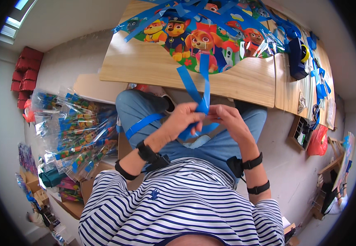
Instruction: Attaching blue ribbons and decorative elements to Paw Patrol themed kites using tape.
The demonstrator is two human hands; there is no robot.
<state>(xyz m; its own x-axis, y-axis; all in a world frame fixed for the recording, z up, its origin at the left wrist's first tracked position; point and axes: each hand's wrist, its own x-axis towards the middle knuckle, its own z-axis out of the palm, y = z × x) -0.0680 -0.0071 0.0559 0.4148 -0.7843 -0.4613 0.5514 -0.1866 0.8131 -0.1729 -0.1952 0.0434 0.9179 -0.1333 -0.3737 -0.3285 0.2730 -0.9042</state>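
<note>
A blue ribbon (191, 83) is looped and crossed over itself above my lap, its two loose ends reaching up to the table's near edge. The fingers of my left hand (185, 117) are closed around the ribbon where it crosses. From the other side my right hand (229, 119) meets it, fingertips bent together at the crossing; part of the ribbon passes behind these fingers. On the table beyond lies a glossy printed sheet with cartoon dogs (202, 43), with more blue ribbons across its far part.
The wooden table (145, 65) spans the front. At its right are a dark blue box (297, 59), scissors (316, 110) and ribbon strips. Clear-wrapped colourful packages (79, 131) pile up at left, near red boxes (26, 71). A blue strip (143, 124) lies over my left thigh.
</note>
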